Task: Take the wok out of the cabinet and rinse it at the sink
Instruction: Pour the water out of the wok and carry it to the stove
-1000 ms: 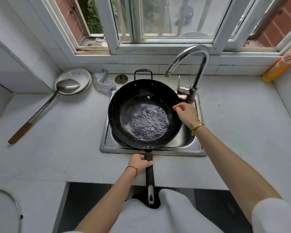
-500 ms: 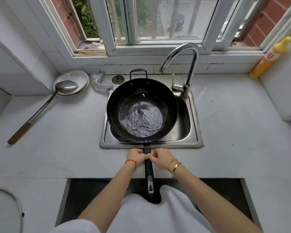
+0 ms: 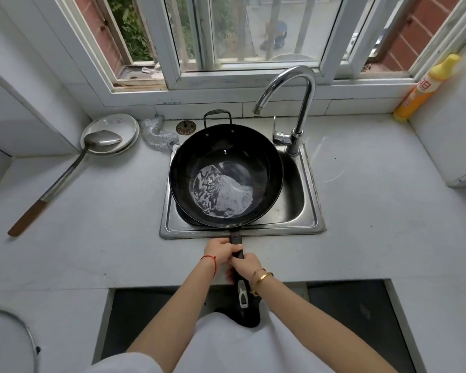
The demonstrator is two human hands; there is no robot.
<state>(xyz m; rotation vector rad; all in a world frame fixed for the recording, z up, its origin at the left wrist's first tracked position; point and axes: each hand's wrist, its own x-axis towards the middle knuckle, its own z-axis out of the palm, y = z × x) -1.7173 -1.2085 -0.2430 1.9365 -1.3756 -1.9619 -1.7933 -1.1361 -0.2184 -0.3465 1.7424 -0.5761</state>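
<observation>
The wok (image 3: 226, 175) sits over the left part of the sink (image 3: 303, 208), with its bowl covering most of the basin. Its long handle (image 3: 237, 254) points straight toward the person, across the front edge of the counter (image 3: 388, 211), so the long axis goes from the window side to the near side. The small loop handle at the far rim points to the window. A shallow pool of water lies in the bottom of the bowl, more to the near-left.

Both hands hold the handle. The left hand (image 3: 219, 250) grips it close to the bowl, fingers curled around it. The right hand (image 3: 246, 265) grips it just behind, touching the left hand, fingers also wrapped around.

The tap (image 3: 293, 103) stands at the far right corner of the sink; its spout ends above the far right rim of the wok, and no water comes out. At the far left of the counter is a plate (image 3: 111, 130) with a ladle (image 3: 65, 176) lying on it, its handle reaching toward the left edge. A scrubber (image 3: 156, 133) and a drain strainer (image 3: 185, 127) lie between the plate and the wok. A yellow bottle (image 3: 425, 87) stands in the far right corner.
</observation>
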